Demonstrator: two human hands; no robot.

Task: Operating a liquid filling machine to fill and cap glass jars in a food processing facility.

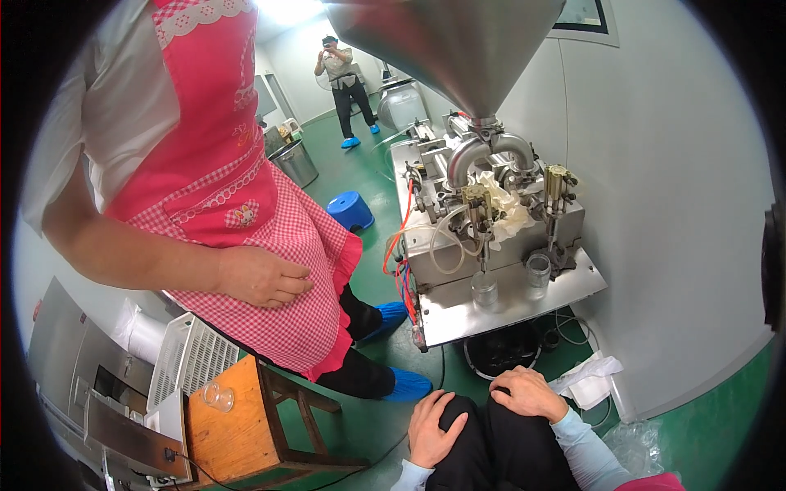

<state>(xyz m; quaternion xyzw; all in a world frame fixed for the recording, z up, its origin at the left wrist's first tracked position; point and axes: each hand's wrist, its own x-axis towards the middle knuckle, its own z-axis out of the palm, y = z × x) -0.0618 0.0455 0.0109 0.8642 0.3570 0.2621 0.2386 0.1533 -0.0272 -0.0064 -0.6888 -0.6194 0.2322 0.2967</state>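
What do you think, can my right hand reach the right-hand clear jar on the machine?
Probably yes: your right hand rests on your knee, and nothing seems to block the clear jar from the near side. The machine rises behind it, though you might have to lean forward.

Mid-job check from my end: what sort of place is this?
Probably a small production or filling room: there's a large steel hopper over a piped filling machine, clear jars at its front, and blue shoe covers being worn. What product it fills, I can't tell.
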